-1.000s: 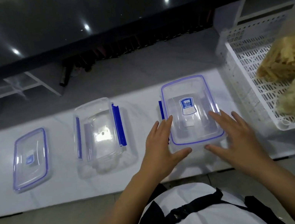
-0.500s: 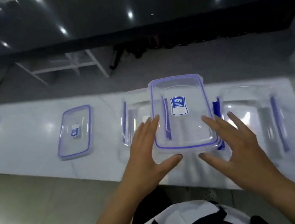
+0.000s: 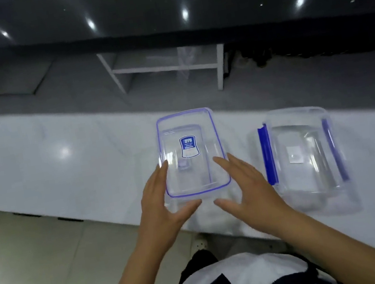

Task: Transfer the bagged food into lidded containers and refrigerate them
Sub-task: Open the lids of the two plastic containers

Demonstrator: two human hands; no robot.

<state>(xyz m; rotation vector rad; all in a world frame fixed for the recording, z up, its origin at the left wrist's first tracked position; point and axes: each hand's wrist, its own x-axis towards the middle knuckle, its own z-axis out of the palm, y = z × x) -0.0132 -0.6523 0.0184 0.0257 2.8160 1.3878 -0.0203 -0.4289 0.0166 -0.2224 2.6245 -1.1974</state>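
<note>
We hold clear lid (image 3: 192, 152) between left hand (image 3: 160, 203) and right hand (image 3: 246, 187), fingers straight, pressing its edges, over another lid on counter (image 3: 37, 167). Open container (image 3: 300, 150) just right. Risk: light flat-palm grip, slick plastic could slip, land askew.

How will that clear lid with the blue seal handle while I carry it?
The lid probably feels light and fairly stiff: thin, flat clear plastic keeping its shape between the left hand and right hand. Its glossy surface could be slippery, since only straight fingers press its edges.
</note>
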